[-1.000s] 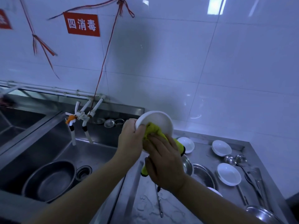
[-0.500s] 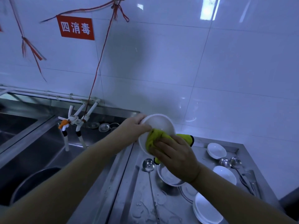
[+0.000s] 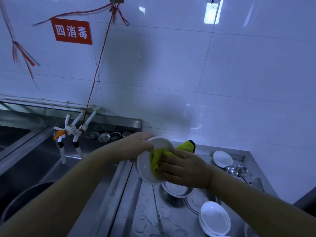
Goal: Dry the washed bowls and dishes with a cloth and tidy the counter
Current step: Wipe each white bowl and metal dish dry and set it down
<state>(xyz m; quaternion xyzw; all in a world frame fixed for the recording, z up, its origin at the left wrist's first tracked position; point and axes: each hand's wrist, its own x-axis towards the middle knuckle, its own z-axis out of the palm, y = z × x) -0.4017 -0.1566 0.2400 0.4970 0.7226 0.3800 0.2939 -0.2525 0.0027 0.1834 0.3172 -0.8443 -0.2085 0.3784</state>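
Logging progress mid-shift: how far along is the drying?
Possibly done: stacked white dishes. In hand: left hand holds a white round bowl while right hand wipes inside with a yellow-green cloth. Left: steel bowl, ladles, wet steel counter.

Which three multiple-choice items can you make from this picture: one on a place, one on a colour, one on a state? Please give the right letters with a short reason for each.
1. Where is the stack of white dishes?
A. in the sink
B. on the counter, near right
C. on the wall

2. What colour is the cloth?
A. yellow-green
B. red
C. white

3. How is the bowl held?
A. it lies flat on the counter
B. the left hand grips its rim, tilted in the air
C. it hangs from a string

Answers:
1 B: the stack sits on the counter, right of the sink.
2 A: the cloth is yellow-green with a dark edge.
3 B: the left hand grips the bowl at the rim, above the counter, while the right hand presses the cloth into it.
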